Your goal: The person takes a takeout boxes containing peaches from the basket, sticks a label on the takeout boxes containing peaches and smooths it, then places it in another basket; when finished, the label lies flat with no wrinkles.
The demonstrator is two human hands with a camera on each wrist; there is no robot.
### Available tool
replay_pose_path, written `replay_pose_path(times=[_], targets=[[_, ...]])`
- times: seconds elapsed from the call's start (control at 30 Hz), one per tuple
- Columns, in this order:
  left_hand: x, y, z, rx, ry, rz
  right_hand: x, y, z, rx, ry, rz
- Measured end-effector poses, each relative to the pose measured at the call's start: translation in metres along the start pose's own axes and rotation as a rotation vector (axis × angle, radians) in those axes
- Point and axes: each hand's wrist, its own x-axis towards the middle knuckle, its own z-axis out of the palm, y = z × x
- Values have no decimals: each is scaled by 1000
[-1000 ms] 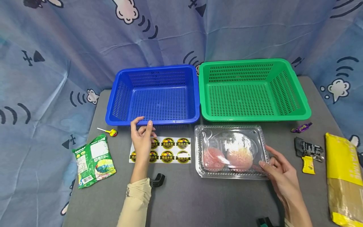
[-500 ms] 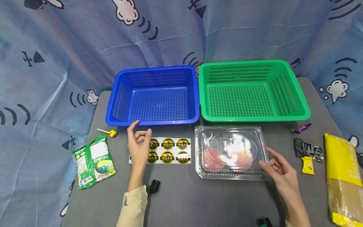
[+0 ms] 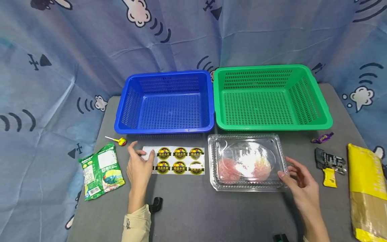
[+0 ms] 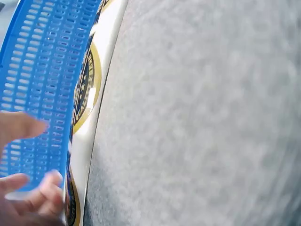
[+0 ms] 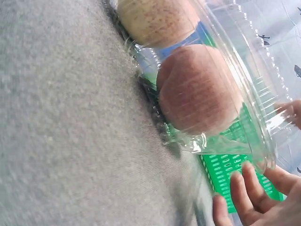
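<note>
With both hands slack, the left hand (image 3: 138,167) fingering the white sheet of round stickers (image 3: 174,160) mid-frame, the right hand (image 3: 299,181) could nudge the clear plastic clamshell (image 3: 247,162) askew.

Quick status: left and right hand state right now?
Left hand: open, fingertips on the white sheet of round stickers.
Right hand: open, fingers beside the clear plastic clamshell box, gripping nothing.

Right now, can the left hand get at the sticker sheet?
Probably yes. The left hand already lies at the left end of the sticker sheet, fingers loose, and nothing stands between them; the blue basket sits behind the sheet.
</note>
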Motion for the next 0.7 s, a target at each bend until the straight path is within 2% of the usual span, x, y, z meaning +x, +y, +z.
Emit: replay_pose_path(times=[0.13, 0.23, 0.47, 0.7], targets=[[0, -5, 0, 83, -149, -26, -1, -1, 1, 81, 29, 1], [0, -5, -1, 104, -200, -24, -2, -2, 2, 103, 31, -11], [3, -4, -5, 83, -239, -30, -2, -2, 1, 92, 16, -30], [5, -5, -13, -58, -201, -72, -1, -2, 0, 108, -8, -51]])
